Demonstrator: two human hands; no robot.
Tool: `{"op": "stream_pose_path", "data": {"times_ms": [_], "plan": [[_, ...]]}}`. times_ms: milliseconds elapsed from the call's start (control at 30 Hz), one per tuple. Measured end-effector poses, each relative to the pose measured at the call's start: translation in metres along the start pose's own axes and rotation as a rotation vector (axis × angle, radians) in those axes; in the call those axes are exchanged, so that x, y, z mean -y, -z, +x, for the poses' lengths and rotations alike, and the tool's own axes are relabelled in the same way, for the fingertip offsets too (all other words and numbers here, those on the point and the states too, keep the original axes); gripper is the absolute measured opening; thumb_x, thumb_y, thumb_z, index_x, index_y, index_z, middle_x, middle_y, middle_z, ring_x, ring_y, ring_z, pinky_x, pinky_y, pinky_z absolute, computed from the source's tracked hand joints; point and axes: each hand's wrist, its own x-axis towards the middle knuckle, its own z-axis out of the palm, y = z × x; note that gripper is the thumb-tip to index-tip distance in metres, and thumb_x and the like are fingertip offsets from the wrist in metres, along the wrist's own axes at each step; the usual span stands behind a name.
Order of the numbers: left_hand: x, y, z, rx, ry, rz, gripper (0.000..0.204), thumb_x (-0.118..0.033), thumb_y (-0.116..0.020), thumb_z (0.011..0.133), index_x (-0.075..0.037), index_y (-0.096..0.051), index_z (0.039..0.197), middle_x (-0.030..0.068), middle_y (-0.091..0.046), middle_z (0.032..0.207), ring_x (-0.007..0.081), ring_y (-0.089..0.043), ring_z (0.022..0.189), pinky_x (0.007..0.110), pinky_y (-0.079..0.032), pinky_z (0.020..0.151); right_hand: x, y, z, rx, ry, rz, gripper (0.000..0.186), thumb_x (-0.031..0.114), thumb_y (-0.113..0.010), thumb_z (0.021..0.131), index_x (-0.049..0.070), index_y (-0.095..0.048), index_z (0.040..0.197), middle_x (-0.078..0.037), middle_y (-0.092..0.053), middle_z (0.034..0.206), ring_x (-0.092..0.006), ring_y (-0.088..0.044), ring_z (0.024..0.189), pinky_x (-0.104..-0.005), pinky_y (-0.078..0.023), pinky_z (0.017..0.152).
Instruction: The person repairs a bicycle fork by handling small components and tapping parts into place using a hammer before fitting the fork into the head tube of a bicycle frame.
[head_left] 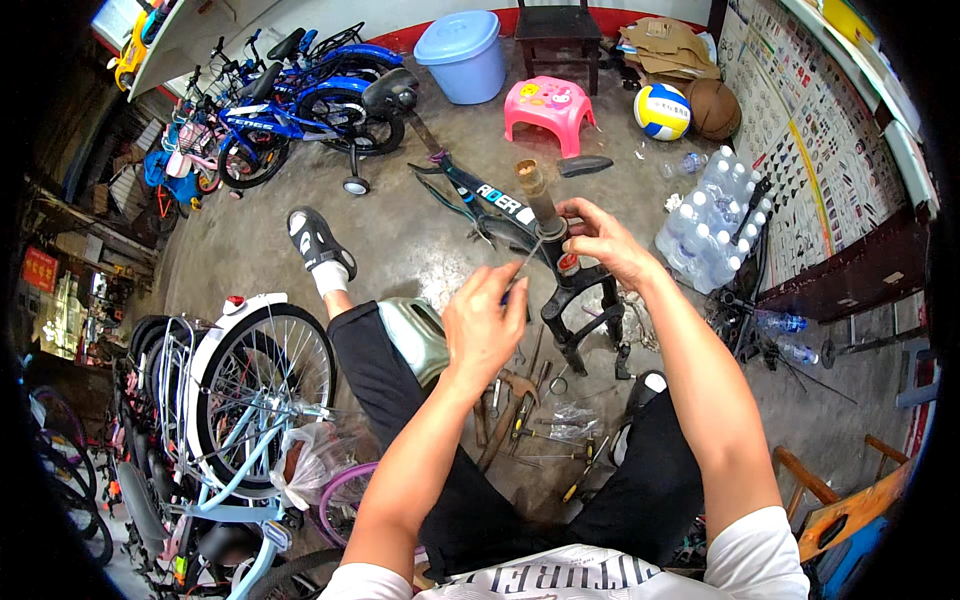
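Note:
A black bicycle frame (480,200) with white and blue lettering lies at an angle before me, its saddle (390,93) at the far end. A suspension fork (585,310) with a rusty, brownish steerer tube (537,195) meets it at the head. My left hand (482,322) is closed around a screwdriver-like tool, its thin metal shaft (532,258) reaching the ring below the steerer tube. Most of the tool's handle is hidden by my fingers. My right hand (608,245) curls its thumb and fingers around the headset (552,232) from the right side.
Hammers (515,395), screwdrivers (578,482) and other tools lie on the floor between my legs. A light-blue bicycle (265,390) stands at left. Bottles (715,225) in plastic wrap sit at right. Beyond are a pink stool (548,108), balls (662,111) and blue bicycles (300,110).

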Motion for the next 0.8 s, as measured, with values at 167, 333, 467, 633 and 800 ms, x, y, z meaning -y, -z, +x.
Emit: {"op": "stream_pose_path", "data": {"times_ms": [167, 333, 467, 633, 800], "plan": [[-0.028, 0.001, 0.021, 0.09, -0.012, 0.155, 0.02, -0.02, -0.069, 0.094, -0.01, -0.079, 0.108, 0.0156, -0.071, 0.088, 0.0383, -0.071, 0.083, 0.048, -0.055, 0.073, -0.003, 0.0, 0.004, -0.001, 0.008, 0.029, 0.055, 0.012, -0.066, 0.083, 0.004, -0.059, 0.137, -0.011, -0.063, 0.131, -0.0217, -0.06, 0.119, -0.0365, -0.046, 0.106], [-0.033, -0.003, 0.029, 0.135, 0.029, 0.248, 0.021, -0.022, -0.067, 0.095, -0.01, -0.078, 0.108, 0.0159, -0.073, 0.093, 0.0397, -0.072, 0.085, 0.049, -0.056, 0.075, -0.009, 0.002, 0.008, -0.025, 0.057, -0.01, 0.05, 0.013, -0.067, 0.083, 0.004, -0.061, 0.132, -0.011, -0.063, 0.129, -0.0226, -0.06, 0.12, -0.0366, -0.046, 0.106], [-0.046, -0.012, 0.022, 0.107, 0.061, 0.315, 0.021, -0.021, -0.067, 0.095, -0.009, -0.078, 0.11, 0.0171, -0.073, 0.093, 0.0414, -0.071, 0.084, 0.051, -0.056, 0.074, -0.009, 0.001, 0.008, -0.033, 0.04, 0.016, 0.048, 0.013, -0.068, 0.081, 0.005, -0.062, 0.128, -0.011, -0.064, 0.126, -0.0222, -0.059, 0.121, -0.0367, -0.046, 0.105], [-0.043, -0.034, 0.002, 0.016, 0.166, 0.226, 0.023, -0.017, -0.065, 0.097, -0.006, -0.076, 0.114, 0.0217, -0.073, 0.095, 0.0427, -0.072, 0.087, 0.051, -0.056, 0.075, -0.006, -0.002, 0.006, -0.041, 0.051, 0.014, 0.049, 0.015, -0.068, 0.08, 0.006, -0.061, 0.128, -0.01, -0.062, 0.125, -0.0221, -0.058, 0.121, -0.0366, -0.045, 0.106], [-0.049, -0.045, 0.002, 0.018, 0.465, -0.119, 0.028, -0.021, -0.063, 0.1, -0.004, -0.075, 0.118, 0.024, -0.075, 0.097, 0.0378, -0.075, 0.091, 0.044, -0.056, 0.08, -0.006, -0.002, 0.004, -0.05, 0.073, -0.022, 0.051, 0.017, -0.068, 0.08, 0.006, -0.061, 0.129, -0.011, -0.061, 0.128, -0.0229, -0.057, 0.123, -0.0366, -0.044, 0.107]]}}
